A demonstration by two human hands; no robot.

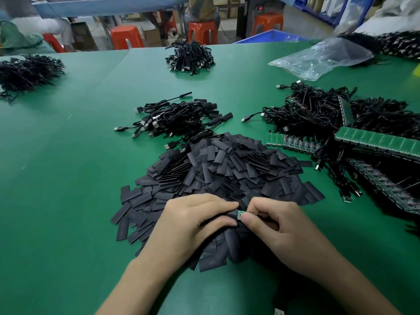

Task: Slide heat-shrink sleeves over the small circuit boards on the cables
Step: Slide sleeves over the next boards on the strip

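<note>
- Where the two hands meet, low and centre in the frame, the left hand [195, 218] pinches a flat black heat-shrink sleeve [228, 216] between thumb and forefinger, with its open end turned to the right.
- Touching that end, the small green circuit board [240, 215] is pinched in the fingertips of the right hand [275, 221]. Board and sleeve lie on one left-to-right line, so I judge the push runs leftward.
- Only a short stretch of board shows between the two grips, and its cable is hidden behind the right hand.
- Under and beyond the hands spreads the heap of loose flat black sleeves [227, 169] on the green table mat [68, 178]. Nothing stands between the hands.
- Higher up at centre lies a bundle of black USB cables [177, 119]. At right is a cable tangle with long green board panels [375, 138].
</note>
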